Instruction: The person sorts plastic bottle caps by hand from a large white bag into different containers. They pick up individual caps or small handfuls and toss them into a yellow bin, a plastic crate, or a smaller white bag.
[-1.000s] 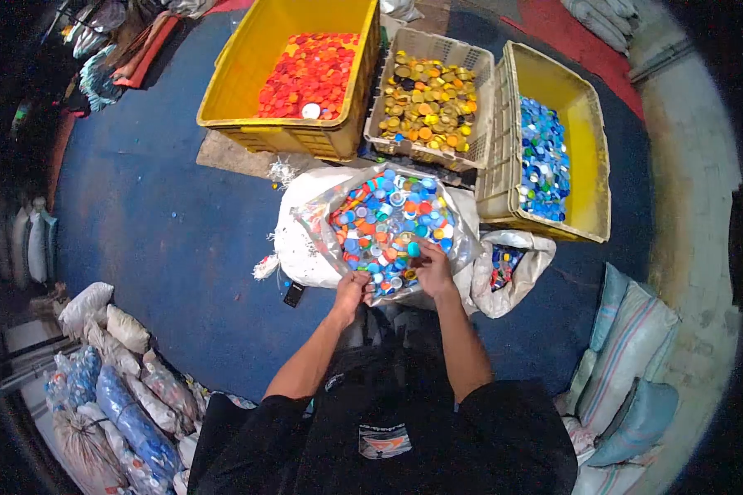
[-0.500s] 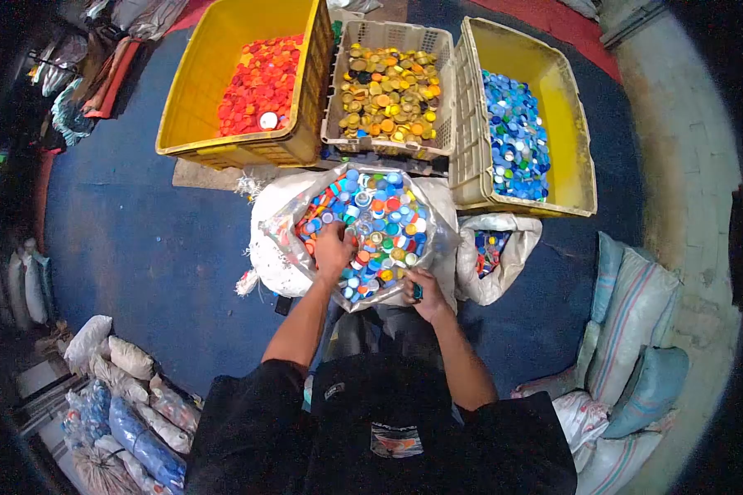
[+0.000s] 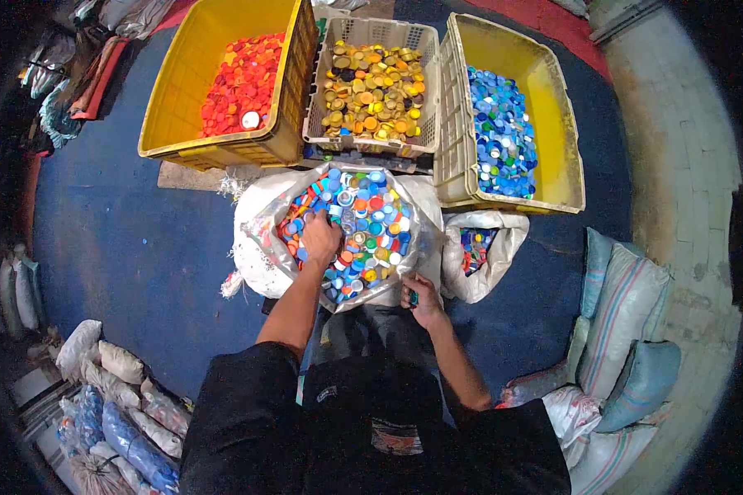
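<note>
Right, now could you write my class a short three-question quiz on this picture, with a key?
1. Which of the person's hands reaches among the mixed caps: left or right?
2. True or false: the middle crate holds mostly red caps.
3. Fill the gap: as the camera sees it, the small sack lies to the ____ of the mixed caps.

Key: 1. The left hand. 2. False; mostly yellowish caps. 3. Right.

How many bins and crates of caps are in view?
3: the left yellow bin with mostly red caps, pale middle crate with mostly yellow caps, and right yellow bin with mostly blue caps. Any behind these would be hidden.
</note>
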The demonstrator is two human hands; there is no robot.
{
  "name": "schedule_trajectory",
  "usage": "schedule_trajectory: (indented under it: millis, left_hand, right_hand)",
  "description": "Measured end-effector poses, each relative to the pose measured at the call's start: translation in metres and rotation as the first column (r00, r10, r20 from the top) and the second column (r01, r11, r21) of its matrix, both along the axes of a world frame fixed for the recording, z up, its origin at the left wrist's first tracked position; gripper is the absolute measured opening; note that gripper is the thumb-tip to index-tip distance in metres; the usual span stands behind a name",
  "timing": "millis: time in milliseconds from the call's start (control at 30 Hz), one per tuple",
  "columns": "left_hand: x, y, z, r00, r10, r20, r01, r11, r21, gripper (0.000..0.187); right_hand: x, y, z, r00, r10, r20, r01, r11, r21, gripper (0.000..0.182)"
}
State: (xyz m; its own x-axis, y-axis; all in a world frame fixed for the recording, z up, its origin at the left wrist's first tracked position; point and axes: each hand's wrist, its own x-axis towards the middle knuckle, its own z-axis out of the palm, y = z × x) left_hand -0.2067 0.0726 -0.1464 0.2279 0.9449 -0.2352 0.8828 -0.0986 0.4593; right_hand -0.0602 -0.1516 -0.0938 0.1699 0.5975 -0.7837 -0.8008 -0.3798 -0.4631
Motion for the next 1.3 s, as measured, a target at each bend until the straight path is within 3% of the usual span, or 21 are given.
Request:
schedule_trajectory:
  millis: [67, 200, 233, 267, 333, 400, 433, 467, 533, 567, 667, 800, 833, 933, 1033, 1133, 1233, 1300]
  left_hand:
    - [-0.003, -0.003, 0.003, 0.994, 0.017, 0.108, -0.023, 0.998, 0.052, 0.026]
    - [-0.020, -0.017, 0.017, 0.868, 0.261, 0.423, -0.180, 0.958, -0.224, 0.019]
    - [-0.027, -0.021, 0.014, 0.677, 0.471, 0.566, -0.173, 0.849, -0.500, 0.018]
    - [-0.036, -0.028, 0.013, 0.527, 0.593, 0.609, -0.135, 0.766, -0.629, 0.018]
    - [-0.049, -0.042, 0.036, 0.197, 0.798, 0.570, 0.029, 0.576, -0.817, 0.022]
    - [-0.068, -0.053, 0.046, 0.055, 0.851, 0.523, 0.145, 0.511, -0.847, 0.019]
    - [-0.076, -0.061, 0.045, -0.012, 0.869, 0.494, 0.178, 0.488, -0.854, 0.017]
    - [-0.084, -0.068, 0.044, -0.079, 0.884, 0.462, 0.213, 0.467, -0.858, 0.015]
    - [-0.091, -0.078, 0.055, -0.130, 0.928, 0.349, 0.176, 0.368, -0.913, 0.007]
    - [-0.094, -0.083, 0.059, -0.158, 0.944, 0.290, 0.159, 0.315, -0.936, 0.005]
    - [-0.112, -0.099, 0.026, -0.142, 0.955, 0.259, 0.231, 0.286, -0.930, 0.007]
    - [-0.114, -0.109, 0.023, 0.044, 0.945, 0.325, 0.105, 0.319, -0.942, 0.014]
    - [-0.115, -0.110, 0.025, 0.067, 0.924, 0.375, 0.143, 0.363, -0.921, 0.015]
    - [-0.106, -0.112, 0.034, 0.153, 0.934, 0.324, -0.061, 0.336, -0.940, 0.013]
    - [-0.106, -0.112, 0.025, 0.265, 0.897, 0.353, -0.123, 0.395, -0.910, 0.014]
    - [-0.103, -0.108, 0.022, 0.296, 0.858, 0.419, -0.141, 0.473, -0.870, 0.015]
    - [-0.097, -0.097, 0.027, 0.454, 0.759, 0.467, -0.194, 0.596, -0.779, 0.015]
    - [-0.094, -0.090, -0.002, 0.474, 0.673, 0.568, -0.230, 0.717, -0.658, 0.015]
  right_hand:
    - [0.000, 0.006, 0.003, 0.999, 0.009, 0.032, -0.010, 1.000, 0.010, 0.014]
    - [0.002, 0.013, -0.010, 0.992, 0.042, 0.123, -0.043, 0.999, 0.009, 0.018]
    - [0.005, 0.017, -0.016, 0.979, 0.100, 0.180, -0.101, 0.995, -0.002, 0.019]
    - [0.006, 0.021, -0.022, 0.959, 0.158, 0.236, -0.158, 0.987, -0.016, 0.020]
    - [0.007, 0.041, -0.014, 0.757, 0.291, 0.585, -0.306, 0.949, -0.077, 0.022]
    - [0.007, 0.058, -0.036, 0.372, 0.270, 0.888, -0.394, 0.912, -0.112, 0.027]
    - [0.009, 0.066, -0.040, 0.347, 0.379, 0.858, -0.417, 0.882, -0.221, 0.034]
    - [0.010, 0.074, -0.044, 0.251, 0.365, 0.896, -0.420, 0.875, -0.239, 0.036]
    - [0.009, 0.092, -0.048, 0.053, 0.327, 0.943, -0.420, 0.865, -0.276, 0.039]
    - [0.012, 0.098, -0.050, 0.046, 0.373, 0.927, -0.461, 0.831, -0.311, 0.044]
    - [0.005, 0.116, -0.044, -0.130, 0.435, 0.891, -0.448, 0.776, -0.444, 0.041]
    - [0.003, 0.128, -0.041, -0.226, 0.566, 0.793, -0.467, 0.651, -0.598, 0.042]
    - [0.003, 0.131, -0.044, -0.208, 0.590, 0.780, -0.456, 0.647, -0.611, 0.046]
    - [0.003, 0.135, -0.044, -0.201, 0.621, 0.757, -0.467, 0.619, -0.632, 0.043]
    - [0.004, 0.134, -0.047, -0.237, 0.590, 0.772, -0.472, 0.624, -0.622, 0.043]
    - [0.007, 0.128, -0.050, -0.168, 0.496, 0.852, -0.481, 0.714, -0.510, 0.042]
    - [0.012, 0.122, -0.055, 0.085, 0.453, 0.887, -0.512, 0.784, -0.351, 0.042]
    - [0.012, 0.113, -0.042, 0.573, 0.400, 0.716, -0.415, 0.894, -0.168, 0.041]
